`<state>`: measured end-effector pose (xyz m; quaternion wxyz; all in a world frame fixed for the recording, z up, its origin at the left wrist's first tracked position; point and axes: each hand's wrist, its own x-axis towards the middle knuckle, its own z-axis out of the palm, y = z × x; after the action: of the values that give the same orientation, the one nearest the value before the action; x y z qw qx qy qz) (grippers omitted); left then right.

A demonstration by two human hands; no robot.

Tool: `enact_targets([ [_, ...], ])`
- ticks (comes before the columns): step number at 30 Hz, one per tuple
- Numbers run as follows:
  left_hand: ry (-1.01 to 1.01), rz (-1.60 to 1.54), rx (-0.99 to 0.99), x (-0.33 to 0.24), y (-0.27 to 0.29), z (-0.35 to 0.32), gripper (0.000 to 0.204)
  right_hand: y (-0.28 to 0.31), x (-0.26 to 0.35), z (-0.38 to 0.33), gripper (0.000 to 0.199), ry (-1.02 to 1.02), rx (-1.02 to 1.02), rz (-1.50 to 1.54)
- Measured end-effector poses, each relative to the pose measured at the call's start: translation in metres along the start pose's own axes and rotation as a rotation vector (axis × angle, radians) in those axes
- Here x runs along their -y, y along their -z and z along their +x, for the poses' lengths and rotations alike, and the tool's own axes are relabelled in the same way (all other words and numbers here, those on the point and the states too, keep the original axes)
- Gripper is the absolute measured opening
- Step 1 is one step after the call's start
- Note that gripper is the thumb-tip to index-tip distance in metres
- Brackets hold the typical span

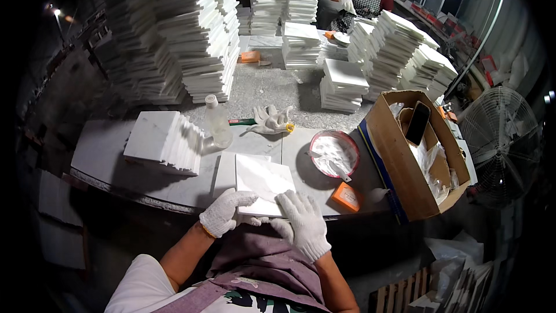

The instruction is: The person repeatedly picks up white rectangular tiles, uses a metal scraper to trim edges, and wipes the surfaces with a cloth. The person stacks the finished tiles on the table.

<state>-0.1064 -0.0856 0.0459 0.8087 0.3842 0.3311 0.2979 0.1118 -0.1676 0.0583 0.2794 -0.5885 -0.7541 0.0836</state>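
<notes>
A square white tile with a faint grey patch lies at the near edge of the table, partly over another pale tile. My left hand, in a white knit glove, grips its near left edge with the thumb on top and the fingers underneath. My right hand, gloved the same way, rests with fingers stretched out on the tile's near right corner. To the right sits a red-rimmed bowl of white paste with a scraper in it. An orange block is close to my right hand.
Left stand a short tile stack and a clear bottle. Beyond are a loose glove and tall tile stacks. A cardboard box with a phone and a fan are right. A co-worker works far back.
</notes>
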Motion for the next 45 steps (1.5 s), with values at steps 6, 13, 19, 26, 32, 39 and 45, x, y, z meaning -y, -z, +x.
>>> enact_targets([
  [6,0.135,0.094,-0.037,-0.026,-0.026,0.003,0.039,0.021,0.0,-0.013,0.047,-0.026,0.013,0.334],
  [13,0.256,-0.058,-0.086,-0.039,-0.031,0.008,0.039,0.038,-0.076,-0.028,0.043,-0.553,-0.661,0.307],
  [19,0.104,0.242,-0.16,-0.035,-0.032,0.03,0.031,0.034,-0.118,-0.01,0.051,-0.736,-0.268,-0.094],
  [26,-0.178,0.734,0.141,-0.023,0.003,0.059,0.034,0.006,-0.15,-0.004,0.028,-0.66,-0.434,-0.028],
  [32,0.241,0.216,-0.057,-0.041,-0.029,0.066,0.03,0.018,-0.15,-0.002,0.022,-0.789,-0.54,0.194],
  [39,0.106,0.392,0.017,-0.054,-0.054,0.074,0.026,0.017,-0.149,-0.003,0.033,-0.793,-0.502,0.236],
  [45,-0.036,0.443,0.02,-0.045,-0.041,0.08,0.025,0.013,-0.14,0.011,0.039,-0.79,-0.216,0.13],
])
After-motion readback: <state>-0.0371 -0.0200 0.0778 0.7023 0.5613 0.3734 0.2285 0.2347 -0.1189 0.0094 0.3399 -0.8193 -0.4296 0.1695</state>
